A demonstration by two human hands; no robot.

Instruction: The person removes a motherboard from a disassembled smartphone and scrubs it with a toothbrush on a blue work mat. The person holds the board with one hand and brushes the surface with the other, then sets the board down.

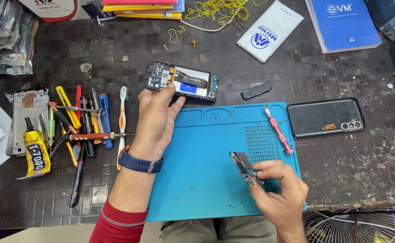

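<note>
My left hand (154, 119) reaches to the far edge of the blue work mat (197, 166) and grips the near side of an opened phone (182, 81), whose insides face up on the dark table. A blue band sits on that wrist. My right hand (278, 189) is over the mat's near right corner and pinches a small circuit board (243, 167) between thumb and fingers, tilted above the mat.
A pink screwdriver (278, 130) lies on the mat's right side. A dark phone back cover (325, 117) and a small black strip (256, 90) lie to the right. Several tools (82, 119), a glue tube (35, 150) and a phone frame (26, 105) crowd the left. Booklets lie at the back.
</note>
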